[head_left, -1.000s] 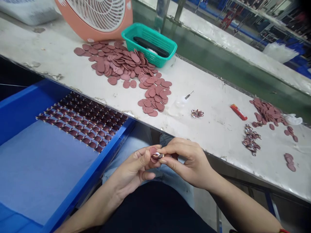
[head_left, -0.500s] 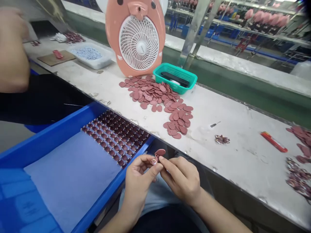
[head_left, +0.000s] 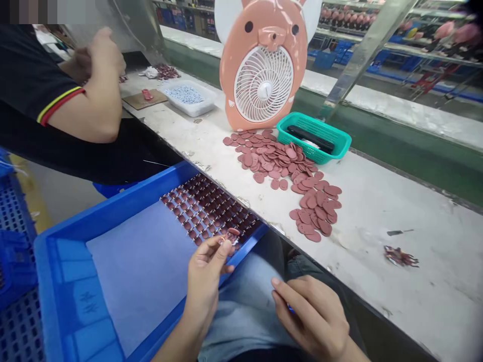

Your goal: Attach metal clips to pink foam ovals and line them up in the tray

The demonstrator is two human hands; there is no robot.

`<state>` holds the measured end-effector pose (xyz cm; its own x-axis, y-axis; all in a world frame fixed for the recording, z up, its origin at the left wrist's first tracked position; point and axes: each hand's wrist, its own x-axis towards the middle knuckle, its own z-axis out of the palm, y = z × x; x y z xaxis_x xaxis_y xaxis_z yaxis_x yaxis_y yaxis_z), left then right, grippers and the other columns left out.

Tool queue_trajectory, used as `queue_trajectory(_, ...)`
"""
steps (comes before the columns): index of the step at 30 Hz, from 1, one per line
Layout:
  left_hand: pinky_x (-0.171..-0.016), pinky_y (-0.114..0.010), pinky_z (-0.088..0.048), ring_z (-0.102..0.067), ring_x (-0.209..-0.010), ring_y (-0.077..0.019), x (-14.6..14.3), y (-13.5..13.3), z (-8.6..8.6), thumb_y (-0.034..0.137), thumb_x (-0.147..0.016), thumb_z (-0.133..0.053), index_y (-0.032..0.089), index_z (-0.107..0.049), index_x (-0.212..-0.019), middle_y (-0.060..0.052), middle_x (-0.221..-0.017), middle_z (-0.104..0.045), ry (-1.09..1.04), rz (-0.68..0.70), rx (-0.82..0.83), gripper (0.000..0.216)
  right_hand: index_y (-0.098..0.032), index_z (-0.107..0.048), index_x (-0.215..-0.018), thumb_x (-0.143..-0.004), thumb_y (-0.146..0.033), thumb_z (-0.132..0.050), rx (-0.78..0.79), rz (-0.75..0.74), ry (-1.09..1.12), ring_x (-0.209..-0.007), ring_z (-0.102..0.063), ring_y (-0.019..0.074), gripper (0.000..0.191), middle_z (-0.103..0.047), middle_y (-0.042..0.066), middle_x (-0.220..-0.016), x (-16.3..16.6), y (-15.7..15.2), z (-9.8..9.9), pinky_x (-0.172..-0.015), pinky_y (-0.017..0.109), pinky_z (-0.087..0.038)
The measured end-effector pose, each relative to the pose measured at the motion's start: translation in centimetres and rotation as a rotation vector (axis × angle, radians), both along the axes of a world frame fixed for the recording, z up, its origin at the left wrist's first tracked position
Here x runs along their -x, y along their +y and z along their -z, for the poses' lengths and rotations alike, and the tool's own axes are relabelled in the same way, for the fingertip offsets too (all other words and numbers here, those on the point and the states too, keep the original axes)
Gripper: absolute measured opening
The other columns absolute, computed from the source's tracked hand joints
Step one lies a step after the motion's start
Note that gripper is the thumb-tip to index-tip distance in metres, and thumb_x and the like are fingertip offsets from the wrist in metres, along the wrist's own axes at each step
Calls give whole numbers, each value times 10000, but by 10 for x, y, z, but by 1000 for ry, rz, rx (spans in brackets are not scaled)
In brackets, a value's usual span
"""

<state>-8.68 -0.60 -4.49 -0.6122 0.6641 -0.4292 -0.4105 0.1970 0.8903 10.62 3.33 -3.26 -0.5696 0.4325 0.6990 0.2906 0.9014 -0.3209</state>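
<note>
My left hand (head_left: 206, 274) pinches a small maroon oval piece (head_left: 231, 234) with a shiny bit on it, held over the near right corner of the blue crate (head_left: 71, 261). Rows of like pieces (head_left: 209, 208) lie inside the crate on a blue sheet. My right hand (head_left: 311, 314) rests on my lap, fingers loosely curled; something small and blue shows under them, too hidden to name. A heap of maroon oval pieces (head_left: 287, 176) lies on the white bench (head_left: 377, 211) beyond.
A pink fan (head_left: 264, 75) and a green basket (head_left: 315, 137) stand behind the heap. A small cluster of shiny parts (head_left: 400, 256) lies at the right. Another person in a black shirt (head_left: 49, 95) works at the left, near a white tray (head_left: 188, 98).
My hands have parted: the left carried the piece leftward over the crate, and the right dropped to my lap. My view swung left, bringing the other person into sight.
</note>
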Motion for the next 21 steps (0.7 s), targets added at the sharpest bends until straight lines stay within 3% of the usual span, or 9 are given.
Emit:
queue_trajectory(3,-553,-249,-556,-720,-838,-221,46,-3,15,503,-697,-817,211,-706,-959,-35,-881,-737,145,-48,70,407,-65,-679,-1086,-816,21,-670,18,18,-14,-617,-592,151,284,-674,80,-738,-8,2,7,-532,277,-499)
queue_trajectory(6,-645,-276,-569,-708,-975,-242,110,-6,35,474,-794,-747,200,-685,-1067,-73,-1060,-736,369,-109,190,392,-81,-679,-1112,-828,12,-662,46,38,-48,-622,-612,152,299,-679,77,-763,-14,6,15,-542,277,-515)
queue_trajectory(9,-820,-429,-579,-670,-1040,-259,176,-3,52,361,-907,-659,164,-650,-1148,-101,-1192,-686,624,-131,373,311,-102,-676,-1121,-847,-9,-650,76,53,-64,-626,-630,153,291,-685,71,-781,-16,7,20,-554,275,-531)
queue_trajectory(12,-922,-522,-533,-642,-1094,-281,226,7,62,351,-926,-639,174,-649,-1172,-98,-1242,-661,836,-50,570,303,-114,-670,-1125,-868,-17,-624,102,64,-90,-619,-631,147,279,-689,66,-788,-16,7,23,-557,269,-535)
queue_trajectory(16,-915,-520,-537,-640,-1095,-286,261,27,73,357,-926,-639,182,-631,-1211,-100,-1261,-649,995,93,772,335,-107,-667,-1128,-873,-19,-615,111,71,-117,-618,-637,150,275,-691,70,-795,-14,7,26,-558,270,-533)
queue_trajectory(21,-885,-502,-556,-650,-1069,-277,277,48,80,347,-928,-638,186,-616,-1236,-103,-1268,-642,1055,234,913,348,-140,-674,-1108,-886,-46,-606,117,125,-132,-599,-634,146,251,-694,54,-790,-14,10,27,-552,265,-539)
